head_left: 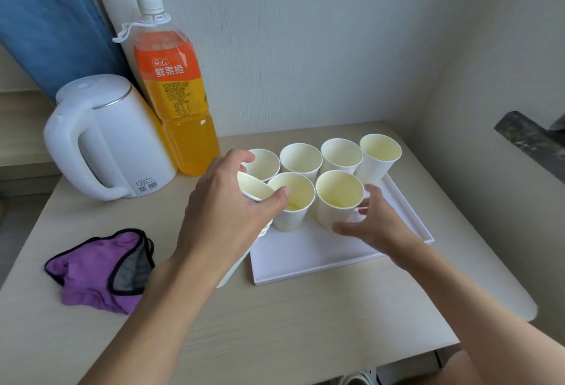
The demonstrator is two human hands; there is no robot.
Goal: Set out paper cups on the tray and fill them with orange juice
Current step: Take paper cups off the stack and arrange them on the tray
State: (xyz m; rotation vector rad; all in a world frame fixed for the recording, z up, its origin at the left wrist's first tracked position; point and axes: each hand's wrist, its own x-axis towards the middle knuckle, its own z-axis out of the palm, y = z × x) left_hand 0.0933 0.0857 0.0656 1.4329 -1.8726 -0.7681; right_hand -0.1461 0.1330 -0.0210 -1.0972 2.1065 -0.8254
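Head view: holding tilted stack (pixel 255 189) in left grip (pixel 226 216), cup (pixel 338 201) in right grip (pixel 376 223); risking toppling crowded cups (pixel 301 160) on tray (pixel 305 257).

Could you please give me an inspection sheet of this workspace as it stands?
Surface: pale wooden table, set in a wall corner.
Job's things: white tray holds six upright paper cups, four behind and two in front; orange juice bottle stands capped, off the tray.
Clutter: white kettle beside the bottle; purple cloth crumpled on the table's left.
Hands: left hand grips a tilted cup stack; right hand curls round the front-right cup.
Cables: nothing seen.
Surroundings: white wall, blue curtain, dark ledge on the right.
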